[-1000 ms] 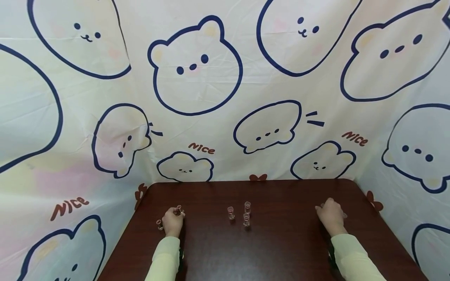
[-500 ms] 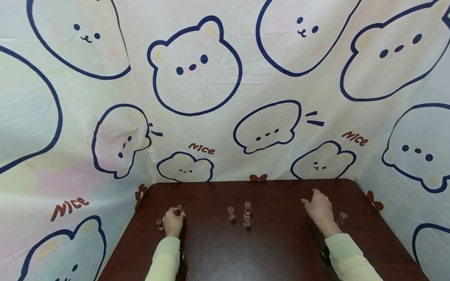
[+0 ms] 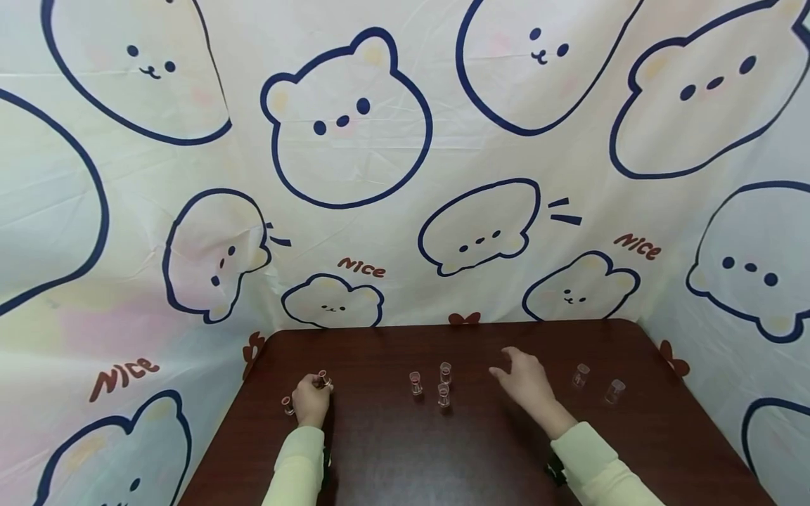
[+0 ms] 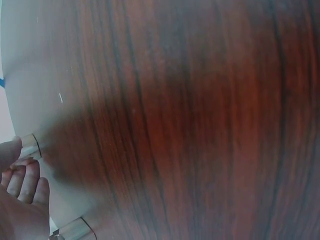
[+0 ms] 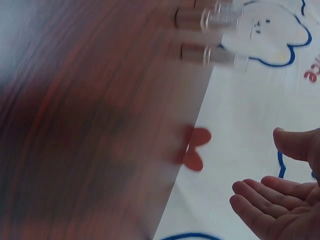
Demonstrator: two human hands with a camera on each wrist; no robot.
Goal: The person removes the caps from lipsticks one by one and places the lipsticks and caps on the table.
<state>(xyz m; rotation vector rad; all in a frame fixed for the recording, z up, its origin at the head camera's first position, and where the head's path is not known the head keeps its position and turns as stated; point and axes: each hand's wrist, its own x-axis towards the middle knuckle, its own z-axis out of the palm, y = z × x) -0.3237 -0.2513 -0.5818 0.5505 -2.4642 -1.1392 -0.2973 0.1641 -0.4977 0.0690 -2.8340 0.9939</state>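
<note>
At the table's left side my left hand [image 3: 311, 402] pinches a small clear cup [image 3: 324, 379] between thumb and fingers; it stands on the tabletop. Another small clear cup [image 3: 287, 405] stands just left of that hand. In the left wrist view, the thumb and fingers of the left hand [image 4: 22, 200] are around the held clear cup [image 4: 31, 146]. My right hand [image 3: 529, 383] hovers over the table with thumb and fingers apart, holding nothing. Left of it stand three small clear, waisted containers, one at the left [image 3: 415, 384], one behind [image 3: 446, 373], one in front [image 3: 444, 396].
On the right stand two clear cups, one nearer the middle [image 3: 580, 375] and one farther right [image 3: 614, 391]. The dark brown table [image 3: 481, 450] ends at a patterned cloth backdrop [image 3: 405, 169], which also hangs along both sides.
My right hand has moved left across the table, toward the middle containers. The two clear cups on the right have come into sight behind it. The left hand has stayed in place.
</note>
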